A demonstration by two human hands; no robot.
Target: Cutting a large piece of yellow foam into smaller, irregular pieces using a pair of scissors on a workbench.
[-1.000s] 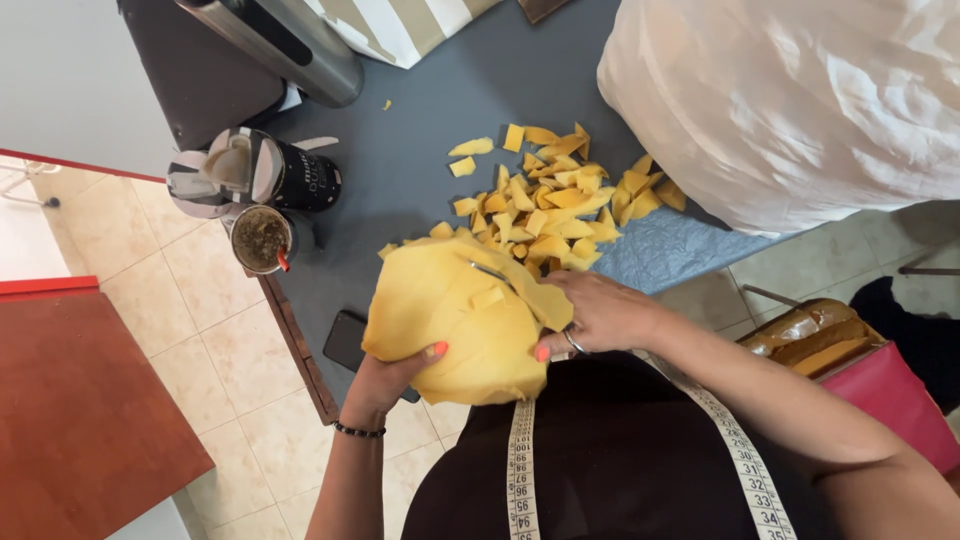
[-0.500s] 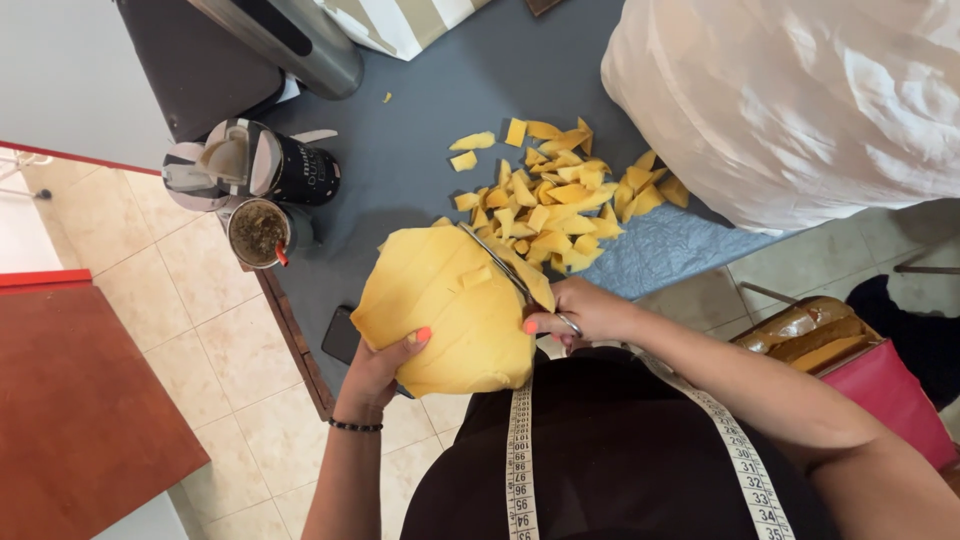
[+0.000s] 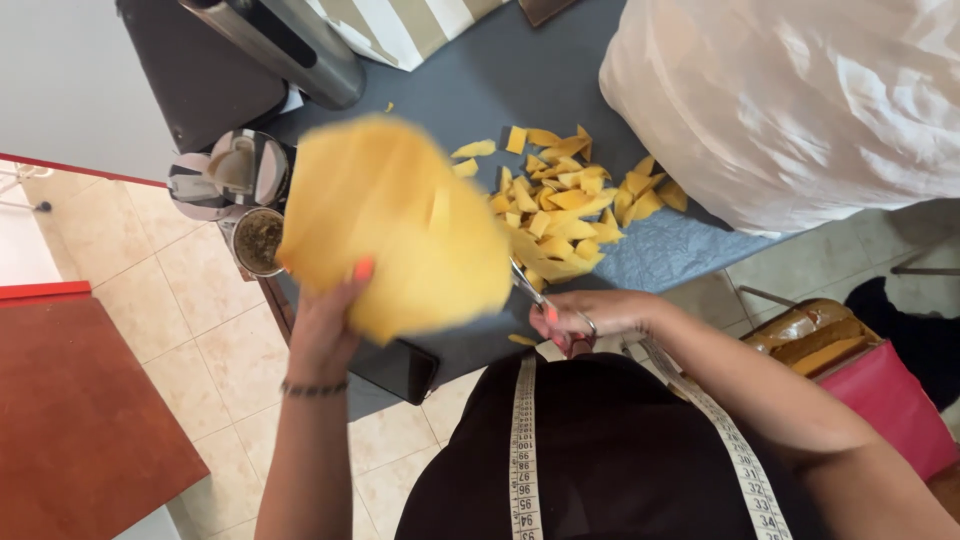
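**A:** How far along is the cutting, would you say?

**B:** Partway, I'd judge. A good heap of yellow scraps (image 3: 560, 205) lies on the grey counter (image 3: 500, 90), scattered between the big white bag (image 3: 790, 100) and the person's body. That much is cut.

**A:** And what's left?

**B:** The large yellow sheet (image 3: 395, 225). It is still one broad piece, blurred in the picture, lifted above the counter's near edge. By its size against the scraps, most of the material looks uncut.

**A:** Who has hold of it?

**B:** The left hand (image 3: 325, 325) has its grip clamped on the sheet's lower edge, thumb on the front, fingers behind it.

**A:** And the other hand?

**B:** The right hand (image 3: 590, 315) is closed around the handles of the scissors (image 3: 532, 292), low at the counter's edge, just beside the sheet's right side. The blades point up towards the sheet; whether they touch it I cannot tell, the blur hides that.

**A:** Anything else about?

**B:** A small cup (image 3: 258, 240) and a round metal thing (image 3: 235, 170) at the counter's left corner, and a measuring tape (image 3: 522, 450) hanging round the person's neck. None of them is being touched.
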